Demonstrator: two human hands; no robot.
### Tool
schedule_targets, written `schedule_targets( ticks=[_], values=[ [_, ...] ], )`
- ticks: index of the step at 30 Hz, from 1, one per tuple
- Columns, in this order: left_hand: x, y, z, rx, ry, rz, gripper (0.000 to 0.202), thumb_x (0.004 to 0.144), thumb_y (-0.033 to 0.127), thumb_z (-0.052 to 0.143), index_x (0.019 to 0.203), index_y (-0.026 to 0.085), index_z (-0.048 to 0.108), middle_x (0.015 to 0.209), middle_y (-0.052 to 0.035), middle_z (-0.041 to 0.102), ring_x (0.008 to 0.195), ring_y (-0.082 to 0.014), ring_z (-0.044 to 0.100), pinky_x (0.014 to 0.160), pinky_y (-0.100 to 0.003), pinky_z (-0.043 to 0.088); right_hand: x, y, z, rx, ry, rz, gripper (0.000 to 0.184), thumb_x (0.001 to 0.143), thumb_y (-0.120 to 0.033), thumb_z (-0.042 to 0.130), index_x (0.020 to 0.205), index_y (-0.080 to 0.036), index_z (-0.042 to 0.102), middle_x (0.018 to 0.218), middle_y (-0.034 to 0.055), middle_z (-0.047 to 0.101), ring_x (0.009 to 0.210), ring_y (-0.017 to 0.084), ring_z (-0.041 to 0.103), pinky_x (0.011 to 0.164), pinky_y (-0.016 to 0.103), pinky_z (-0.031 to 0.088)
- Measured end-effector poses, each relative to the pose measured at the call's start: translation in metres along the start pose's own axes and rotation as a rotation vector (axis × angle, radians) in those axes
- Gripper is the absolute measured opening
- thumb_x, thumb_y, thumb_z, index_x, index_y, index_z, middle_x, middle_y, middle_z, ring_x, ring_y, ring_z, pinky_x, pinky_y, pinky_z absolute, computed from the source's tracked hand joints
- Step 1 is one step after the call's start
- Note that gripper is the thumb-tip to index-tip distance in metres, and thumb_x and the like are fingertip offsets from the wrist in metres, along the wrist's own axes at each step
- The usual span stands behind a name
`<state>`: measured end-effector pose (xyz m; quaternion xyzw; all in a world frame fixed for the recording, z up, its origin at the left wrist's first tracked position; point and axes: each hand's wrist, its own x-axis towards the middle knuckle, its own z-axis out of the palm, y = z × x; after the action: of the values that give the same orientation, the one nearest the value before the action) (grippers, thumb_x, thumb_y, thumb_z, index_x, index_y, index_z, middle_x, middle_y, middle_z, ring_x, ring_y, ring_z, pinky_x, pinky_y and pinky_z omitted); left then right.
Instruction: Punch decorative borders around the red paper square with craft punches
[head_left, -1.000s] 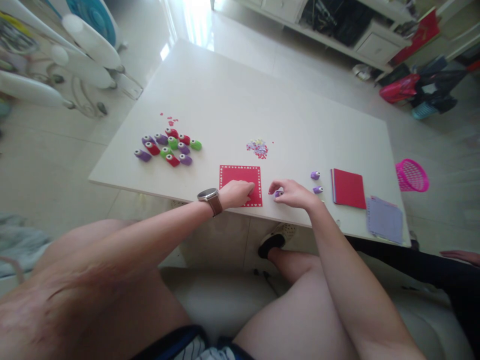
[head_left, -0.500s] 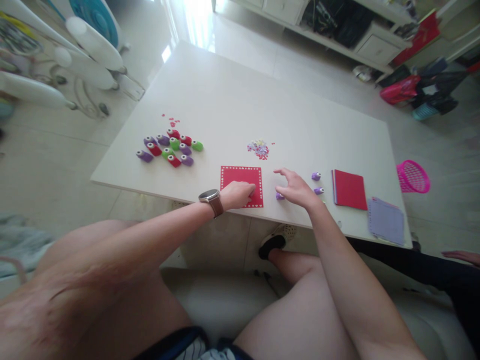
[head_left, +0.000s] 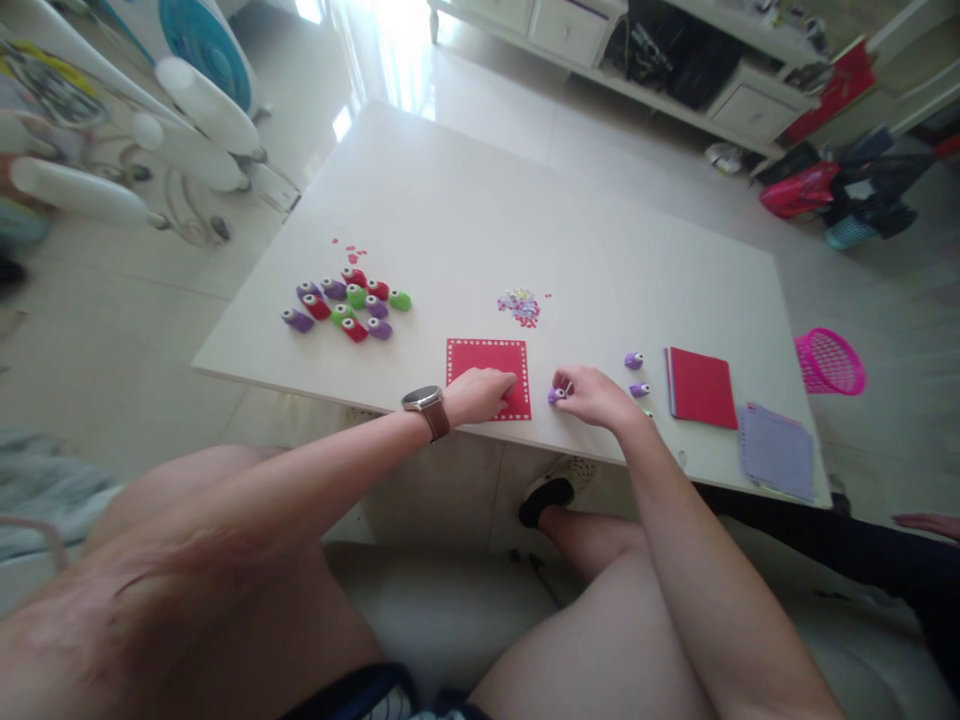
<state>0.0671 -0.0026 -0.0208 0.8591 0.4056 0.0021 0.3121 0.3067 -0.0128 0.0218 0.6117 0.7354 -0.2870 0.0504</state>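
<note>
A red paper square (head_left: 487, 362) with a punched white heart border lies near the front edge of the white table (head_left: 465, 220). My left hand (head_left: 480, 393), a watch on its wrist, rests on the square's near edge with fingers curled down on it. My right hand (head_left: 592, 393) is just right of the square, fingers closed round a small purple punch (head_left: 556, 396). Two more purple punches (head_left: 634, 360) sit a little to the right.
A cluster of several red, green and purple punches (head_left: 349, 303) lies at the left. A small pile of punched scraps (head_left: 521, 305) sits behind the square. A red paper stack (head_left: 701, 387) and lilac sheets (head_left: 776, 452) lie at the right. A pink basket (head_left: 829, 362) stands on the floor beyond.
My right hand lifted open off the purple punch half a second ago, then came back down and closed on it. My left hand stayed on the red square.
</note>
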Motion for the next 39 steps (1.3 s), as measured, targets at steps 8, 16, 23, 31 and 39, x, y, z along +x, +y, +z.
schedule_targets(
  ticks=[8, 16, 23, 31, 39],
  values=[
    [0.016, 0.006, -0.015, -0.838, 0.11, -0.14, 0.024, 0.091, 0.039, 0.065, 0.098, 0.017, 0.06, 0.096, -0.0071, 0.074, 0.087, -0.0189, 0.071, 0.074, -0.03, 0.055, 0.004, -0.035, 0.003, 0.345, 0.17, -0.262, 0.017, 0.078, -0.012, 0.062, 0.092, -0.022, 0.06, 0.094, 0.0024, 0.068, 0.085, 0.018, 0.066, 0.08, 0.03, 0.054],
    [0.019, 0.01, -0.023, -0.977, 0.152, -0.162, 0.02, 0.085, 0.028, 0.075, 0.094, 0.017, 0.061, 0.091, -0.0046, 0.073, 0.082, -0.0149, 0.07, 0.072, -0.027, 0.055, 0.006, -0.04, 0.006, 0.392, 0.291, -0.34, 0.02, 0.083, -0.018, 0.067, 0.102, -0.023, 0.064, 0.1, 0.0039, 0.069, 0.089, 0.02, 0.067, 0.082, 0.033, 0.056],
    [0.009, -0.017, -0.059, -0.174, 0.292, -0.143, 0.025, 0.082, 0.01, 0.06, 0.105, 0.017, 0.068, 0.105, -0.0097, 0.075, 0.101, -0.0235, 0.068, 0.09, -0.036, 0.055, 0.009, -0.027, 0.013, 0.256, 0.341, -0.333, 0.028, 0.086, -0.021, 0.068, 0.114, -0.024, 0.063, 0.111, 0.0071, 0.064, 0.095, 0.023, 0.066, 0.084, 0.037, 0.056],
    [-0.016, -0.074, -0.081, 0.166, 0.249, -0.342, 0.037, 0.085, 0.005, 0.051, 0.113, 0.016, 0.071, 0.109, -0.0126, 0.074, 0.106, -0.0244, 0.067, 0.091, -0.034, 0.051, 0.003, -0.019, 0.015, 0.17, 0.264, -0.341, 0.02, 0.088, -0.016, 0.062, 0.107, -0.023, 0.066, 0.112, 0.0074, 0.065, 0.098, 0.023, 0.066, 0.088, 0.036, 0.054],
    [-0.028, -0.084, -0.08, 0.329, 0.288, -0.272, 0.036, 0.082, -0.001, 0.045, 0.094, 0.015, 0.075, 0.107, -0.0141, 0.072, 0.102, -0.0275, 0.06, 0.081, -0.038, 0.048, 0.006, -0.02, 0.017, 0.15, 0.262, -0.357, 0.014, 0.09, -0.015, 0.061, 0.101, -0.021, 0.066, 0.109, 0.007, 0.064, 0.096, 0.022, 0.065, 0.087, 0.035, 0.052]
  ],
)
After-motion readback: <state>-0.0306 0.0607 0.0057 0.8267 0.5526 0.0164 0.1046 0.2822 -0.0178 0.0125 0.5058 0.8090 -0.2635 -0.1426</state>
